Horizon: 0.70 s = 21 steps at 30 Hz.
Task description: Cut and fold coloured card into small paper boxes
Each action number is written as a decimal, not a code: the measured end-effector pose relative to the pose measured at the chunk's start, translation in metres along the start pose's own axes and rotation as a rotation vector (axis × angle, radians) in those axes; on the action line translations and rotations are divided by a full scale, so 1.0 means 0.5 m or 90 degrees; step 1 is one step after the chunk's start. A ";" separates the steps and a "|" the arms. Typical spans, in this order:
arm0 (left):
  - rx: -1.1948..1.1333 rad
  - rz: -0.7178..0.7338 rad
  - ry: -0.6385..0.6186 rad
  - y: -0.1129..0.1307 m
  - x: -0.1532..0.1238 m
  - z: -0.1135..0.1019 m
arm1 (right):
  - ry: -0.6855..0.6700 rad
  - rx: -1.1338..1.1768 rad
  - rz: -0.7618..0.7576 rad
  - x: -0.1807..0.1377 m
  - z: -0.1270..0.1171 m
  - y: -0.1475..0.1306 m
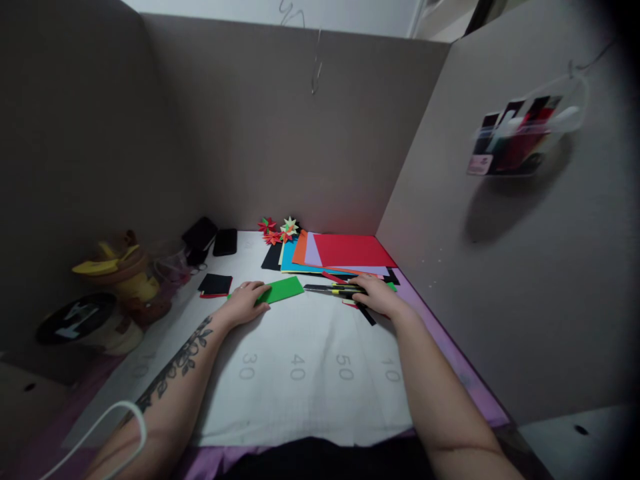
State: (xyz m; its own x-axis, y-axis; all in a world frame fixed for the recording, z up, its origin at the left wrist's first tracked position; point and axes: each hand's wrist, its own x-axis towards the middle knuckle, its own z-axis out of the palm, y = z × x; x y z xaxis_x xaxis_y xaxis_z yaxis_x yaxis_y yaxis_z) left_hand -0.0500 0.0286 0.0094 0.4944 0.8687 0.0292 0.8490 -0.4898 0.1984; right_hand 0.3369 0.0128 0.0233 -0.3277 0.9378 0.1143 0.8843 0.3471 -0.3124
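My left hand (245,302) rests on a folded or stacked green paper strip (285,291), its fingers over the strip's left part and its thumb along the near side. To the right, my right hand (375,293) is closed round a pointed black-and-yellow cutting tool (325,289). The tool's tip points left, close to the strip's right end. Whether it is a craft knife or scissors I cannot make out. Under and around my right hand lie narrow paper scraps, among them a black strip (367,315) and a red strip (333,277).
Coloured paper sheets (355,250) lie stacked at the back, beside folded paper stars (280,231). Small black and red paper pieces (216,285) lie left. Pots (143,283) and a lidded tub (85,325) stand at the left wall. Partitions (300,127) enclose the table; a pouch (520,137) hangs right.
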 end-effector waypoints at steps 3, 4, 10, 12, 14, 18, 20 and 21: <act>0.010 0.006 -0.003 0.002 -0.002 -0.004 | -0.003 0.012 -0.011 0.000 0.002 -0.006; 0.015 0.008 -0.006 0.003 -0.003 -0.005 | -0.005 0.017 -0.017 0.001 0.003 -0.009; 0.031 0.056 -0.031 0.031 -0.005 0.006 | -0.028 0.014 -0.054 0.007 0.017 -0.041; 0.028 0.066 -0.046 0.044 -0.004 0.014 | -0.030 -0.003 -0.067 0.011 0.025 -0.055; 0.027 0.062 -0.054 0.056 -0.002 0.019 | -0.032 -0.019 -0.082 0.015 0.035 -0.068; 0.032 0.035 -0.071 0.072 0.000 0.021 | -0.040 -0.041 -0.115 0.023 0.053 -0.085; 0.035 0.023 -0.075 0.078 0.000 0.021 | -0.038 -0.049 -0.121 0.026 0.059 -0.089; 0.037 0.018 -0.074 0.080 0.000 0.021 | -0.036 -0.053 -0.119 0.026 0.061 -0.091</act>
State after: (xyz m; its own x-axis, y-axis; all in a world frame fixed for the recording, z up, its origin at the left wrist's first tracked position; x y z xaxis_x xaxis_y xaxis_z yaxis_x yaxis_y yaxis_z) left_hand -0.0141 0.0085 0.0069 0.5342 0.8415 -0.0804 0.8418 -0.5208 0.1419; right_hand 0.2824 0.0094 0.0101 -0.5041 0.8567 0.1090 0.8304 0.5155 -0.2113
